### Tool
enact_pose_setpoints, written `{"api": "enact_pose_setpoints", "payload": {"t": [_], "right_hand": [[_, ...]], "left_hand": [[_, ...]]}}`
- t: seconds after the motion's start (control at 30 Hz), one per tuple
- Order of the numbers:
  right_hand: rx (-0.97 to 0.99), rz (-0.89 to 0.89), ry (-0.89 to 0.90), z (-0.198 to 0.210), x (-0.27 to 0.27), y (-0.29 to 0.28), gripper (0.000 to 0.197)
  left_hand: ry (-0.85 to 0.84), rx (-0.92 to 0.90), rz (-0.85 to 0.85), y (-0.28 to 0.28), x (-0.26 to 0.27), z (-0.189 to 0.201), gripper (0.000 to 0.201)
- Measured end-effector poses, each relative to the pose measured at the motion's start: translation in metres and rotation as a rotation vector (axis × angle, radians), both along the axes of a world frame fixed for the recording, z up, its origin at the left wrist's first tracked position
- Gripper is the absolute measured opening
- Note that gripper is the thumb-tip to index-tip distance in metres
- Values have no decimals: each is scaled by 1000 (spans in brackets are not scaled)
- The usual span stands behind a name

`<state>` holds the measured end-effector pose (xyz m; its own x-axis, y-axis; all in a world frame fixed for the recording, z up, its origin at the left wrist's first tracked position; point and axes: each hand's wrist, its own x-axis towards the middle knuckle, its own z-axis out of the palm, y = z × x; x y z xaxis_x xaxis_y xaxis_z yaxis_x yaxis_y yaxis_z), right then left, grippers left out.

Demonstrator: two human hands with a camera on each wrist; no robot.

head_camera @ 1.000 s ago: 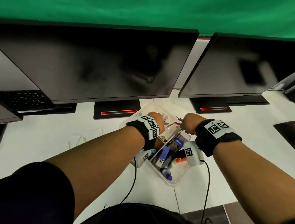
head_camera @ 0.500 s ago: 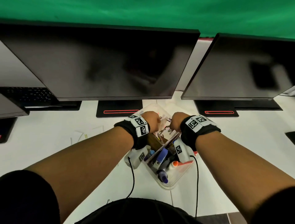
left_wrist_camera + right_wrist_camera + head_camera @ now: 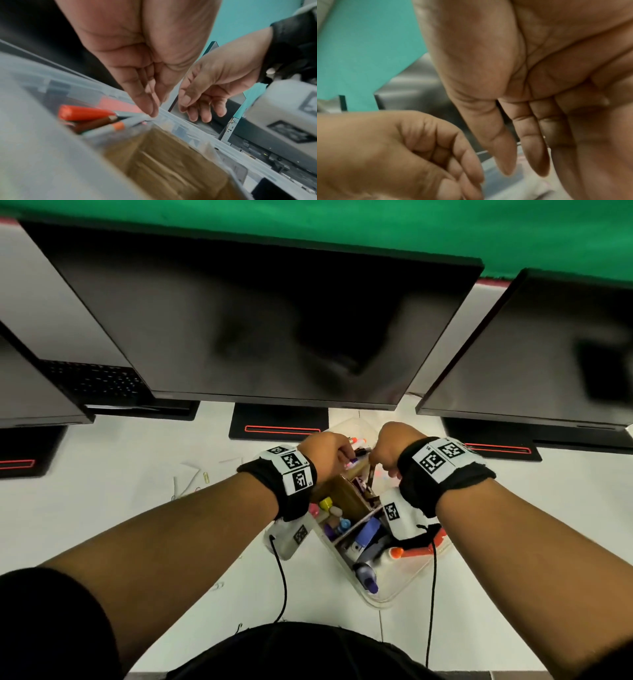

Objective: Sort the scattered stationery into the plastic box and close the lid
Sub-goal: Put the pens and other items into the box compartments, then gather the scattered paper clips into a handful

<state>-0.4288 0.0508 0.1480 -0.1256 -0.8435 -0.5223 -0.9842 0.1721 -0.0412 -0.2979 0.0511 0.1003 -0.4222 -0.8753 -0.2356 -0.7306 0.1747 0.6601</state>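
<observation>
The clear plastic box (image 3: pixel 387 597) stands open on the white desk, split by cardboard dividers (image 3: pixel 346 498). Both hands hover over its far compartment. My left hand (image 3: pixel 329 453) pinches thumb and fingertips together at the end of a grey pen (image 3: pixel 137 116), which lies beside an orange marker (image 3: pixel 82 113) and a brown pencil (image 3: pixel 96 123) behind the box wall (image 3: pixel 51 148). My right hand (image 3: pixel 387 470) hangs just to the right, with fingers (image 3: pixel 505 162) pointing down, relaxed and holding nothing. No lid is in view.
Two dark monitors on black stands (image 3: pixel 277 428) rise close behind the box. A keyboard (image 3: pixel 92 380) sits at the far left. Paper scraps and a paper clip (image 3: pixel 205 477) lie on the desk left of the box. Erasers (image 3: pixel 325 503), a blue item (image 3: pixel 366 534) and a marker (image 3: pixel 411 553) fill the near compartments.
My right hand has moved left, close to my left hand over the far compartment. The view has shifted, so the box now sits nearer the middle.
</observation>
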Motion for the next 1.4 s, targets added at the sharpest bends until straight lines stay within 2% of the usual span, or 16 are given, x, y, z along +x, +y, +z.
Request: {"api": "enact_pose_setpoints", "payload": {"t": [0.1,0.2,0.27,0.4,0.57,0.67,0.73,0.83,0.93,1.07,1.2,1.3,1.33,1.4], "right_hand": [[-39,33,-63,4,24,-1,31],[-84,58,-166,4,64,0,22],[-108,83,-211,-1,95,1,18],[-88,115,-291,-24,156,5,22],[4,255,-175,-72,203,16,32],[110,233,-66,-104,210,30,34],[202,155,-57,-117,209,42,36],[186,105,-159,-132,209,59,46],[43,163,-269,-150,222,73,38],[3,205,-320,-169,242,82,28],[-44,167,-289,-168,243,81,8],[-89,109,-258,-159,237,75,11],[-107,97,-273,-157,235,73,11],[-144,47,-339,-153,234,67,10]], "left_hand": [[-21,-88,46,-6,32,7,20],[-61,-34,73,-16,82,8,16],[-148,-3,83,-20,121,1,17],[-319,96,79,-17,193,-25,25],[-461,190,1,3,247,-62,32],[-488,214,-38,12,273,-76,33],[-489,214,-70,18,287,-84,32],[-466,200,-125,25,299,-93,32],[-428,179,-166,28,303,-101,33],[-385,153,-197,29,303,-106,31],[-349,137,-208,27,304,-107,26],[-329,146,-256,25,303,-104,13],[-327,161,-286,26,302,-102,12],[-370,206,-341,30,300,-99,26]]}}
